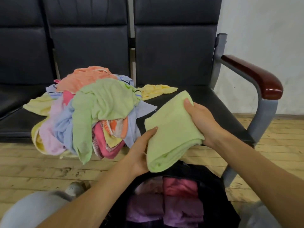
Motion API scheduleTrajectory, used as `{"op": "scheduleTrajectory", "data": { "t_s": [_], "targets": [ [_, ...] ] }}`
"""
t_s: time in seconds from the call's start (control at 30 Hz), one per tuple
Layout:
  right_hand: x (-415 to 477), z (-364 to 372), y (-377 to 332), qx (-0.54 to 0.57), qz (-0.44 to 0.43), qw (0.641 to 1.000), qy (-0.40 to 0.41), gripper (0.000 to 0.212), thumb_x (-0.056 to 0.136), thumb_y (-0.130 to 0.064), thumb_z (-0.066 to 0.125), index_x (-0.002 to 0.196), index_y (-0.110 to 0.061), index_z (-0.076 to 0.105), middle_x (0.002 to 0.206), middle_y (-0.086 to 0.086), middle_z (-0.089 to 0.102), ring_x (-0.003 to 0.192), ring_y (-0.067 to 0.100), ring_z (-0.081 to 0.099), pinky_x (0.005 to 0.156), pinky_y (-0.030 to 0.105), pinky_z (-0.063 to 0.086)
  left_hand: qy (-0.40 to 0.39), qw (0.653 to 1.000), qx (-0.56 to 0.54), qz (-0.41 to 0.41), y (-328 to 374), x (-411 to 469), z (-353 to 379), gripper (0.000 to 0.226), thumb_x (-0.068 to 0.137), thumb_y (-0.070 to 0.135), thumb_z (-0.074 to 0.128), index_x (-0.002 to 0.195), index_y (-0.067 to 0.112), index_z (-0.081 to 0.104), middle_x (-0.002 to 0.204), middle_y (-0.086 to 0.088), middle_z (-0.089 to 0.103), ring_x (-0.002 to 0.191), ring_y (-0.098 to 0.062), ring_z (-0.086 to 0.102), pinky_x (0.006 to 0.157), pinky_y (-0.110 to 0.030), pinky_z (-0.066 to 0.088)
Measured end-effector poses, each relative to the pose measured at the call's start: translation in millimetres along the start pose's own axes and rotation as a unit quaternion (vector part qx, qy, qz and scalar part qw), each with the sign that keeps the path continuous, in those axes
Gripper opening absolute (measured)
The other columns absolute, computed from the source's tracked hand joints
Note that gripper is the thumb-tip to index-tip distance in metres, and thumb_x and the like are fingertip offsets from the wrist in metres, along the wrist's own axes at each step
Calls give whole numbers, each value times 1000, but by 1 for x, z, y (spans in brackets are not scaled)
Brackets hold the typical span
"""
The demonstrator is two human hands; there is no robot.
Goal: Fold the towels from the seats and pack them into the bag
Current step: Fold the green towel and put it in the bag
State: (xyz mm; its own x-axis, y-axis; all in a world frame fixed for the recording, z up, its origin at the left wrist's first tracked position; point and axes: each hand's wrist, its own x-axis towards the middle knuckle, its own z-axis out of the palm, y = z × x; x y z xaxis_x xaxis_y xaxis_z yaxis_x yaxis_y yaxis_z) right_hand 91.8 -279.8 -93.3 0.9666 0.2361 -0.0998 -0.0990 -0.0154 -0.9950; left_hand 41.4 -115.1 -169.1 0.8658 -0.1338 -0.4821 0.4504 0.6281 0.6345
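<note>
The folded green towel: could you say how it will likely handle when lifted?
Probably floppy: the folded green towel sags past the left hand. Likely light, thin cloth, and may unfold if the right hand lets go.

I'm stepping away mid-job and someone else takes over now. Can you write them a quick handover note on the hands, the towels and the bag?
Hands: the left hand grips the folded towel at its near left edge. The right hand grips its far right side, thumb on top.
Where: the folded towel is held over the seat front, above the open bag on the floor.
Done: this towel is folded, and pink and purple towels already lie in the bag.
Left: put it in the bag, then fold and pack the pile and the yellow towel on the seats.
</note>
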Motion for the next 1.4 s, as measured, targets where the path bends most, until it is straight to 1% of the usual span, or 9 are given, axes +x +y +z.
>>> {"op": "scheduleTrajectory", "data": {
  "t_s": [0.1,0.27,0.43,0.53,0.73,0.93,1.07,1.23,1.4],
  "targets": [
    [-5,-19,6,-21,50,998,14,36,100,-46,45,111,-15,59,105,10,69,95,25,68,70,33,56,-5,998,47,44,0,-12,2,41,85,31,66,122,13,66,115,-7,71,107,-24,67,96,-39,51],
    [-14,-45,20,-5,123,991,-53,36,95,-34,57,112,-4,67,105,9,75,94,22,73,76,33,60,31,985,117,125,18,-33,4,16,91,18,63,105,14,70,104,-8,74,91,-21,73,70,-31,60],
    [-23,-58,25,41,184,979,-72,36,87,-25,66,115,-3,67,107,12,74,96,25,72,71,35,61,32,975,173,138,16,-42,2,27,85,11,66,110,1,68,107,-11,73,92,-20,72,75,-27,59],
    [-22,-61,25,61,172,978,-98,44,80,-19,67,120,-2,65,114,13,71,104,27,70,80,38,60,37,970,185,155,17,-40,-2,26,85,12,67,109,1,68,107,-11,73,96,-21,70,84,-33,56],
    [-19,-58,28,-44,102,982,-151,31,96,-12,56,126,-8,60,116,11,71,106,27,69,83,35,59,65,920,318,222,27,-40,-12,16,95,21,59,109,19,67,107,2,74,97,-14,70,79,-30,56],
    [-16,-60,26,-18,59,986,-156,38,98,-7,52,135,-13,52,123,9,68,112,28,66,93,45,55,51,933,295,201,30,-41,-12,21,97,26,56,115,22,66,113,5,72,108,-16,66,97,-38,50],
    [-17,-62,24,37,47,985,-161,40,97,-4,51,135,-15,54,123,9,68,110,27,67,82,37,60,8,949,245,198,30,-43,-7,20,100,19,50,114,23,65,110,6,73,101,-11,69,82,-27,57],
    [-19,-62,19,105,35,981,-160,38,98,1,45,129,-18,57,119,9,70,103,25,70,71,33,60,-71,957,190,208,31,-41,-8,34,101,12,46,127,30,57,124,3,67,110,-20,66,90,-41,54],
    [-21,-63,17,162,53,975,-144,46,94,-12,30,93,-8,76,102,13,71,84,29,71,65,39,59,-65,965,179,180,33,-38,-10,36,97,8,37,110,19,69,110,-10,66,91,-27,59,60,-32,52]
  ]
}}
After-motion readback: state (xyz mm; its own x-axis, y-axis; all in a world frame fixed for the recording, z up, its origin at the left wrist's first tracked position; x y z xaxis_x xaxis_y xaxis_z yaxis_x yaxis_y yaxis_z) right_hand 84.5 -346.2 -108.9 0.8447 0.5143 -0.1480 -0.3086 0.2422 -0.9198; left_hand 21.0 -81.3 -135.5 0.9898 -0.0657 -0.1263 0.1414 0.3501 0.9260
